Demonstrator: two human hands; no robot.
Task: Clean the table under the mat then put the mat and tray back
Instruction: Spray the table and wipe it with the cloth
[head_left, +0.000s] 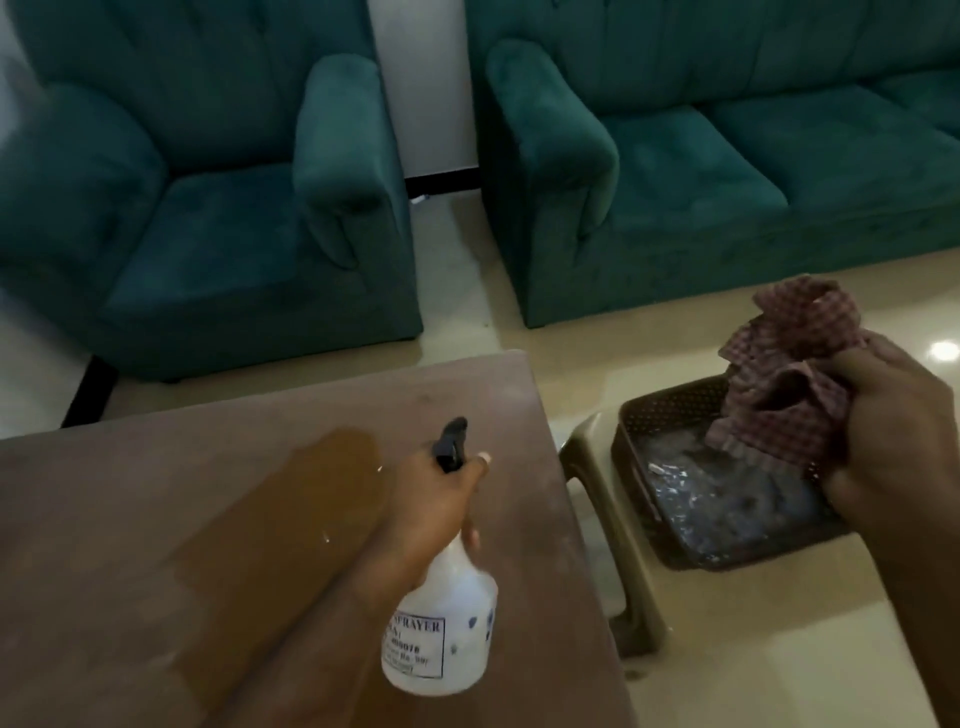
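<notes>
The brown wooden table (156, 519) fills the lower left, bare, with a darker patch across its middle. My left hand (431, 514) grips the neck of a white spray bottle (441, 634) with a black nozzle, held over the table's right part. My right hand (893, 441) is closed around a bunched red-checked cloth (789, 374), raised to the right of the table. Below the cloth, a dark brown perforated tray (649, 415) rests on a beige plastic stool (597, 467); something shiny and crumpled lies inside the tray. I cannot tell whether that is the mat.
A teal armchair (208, 208) stands beyond the table's far edge, and a teal sofa (727, 182) sits at the back right. Glossy cream floor tiles (753, 649) lie between the stool and me. A narrow gap separates the two seats.
</notes>
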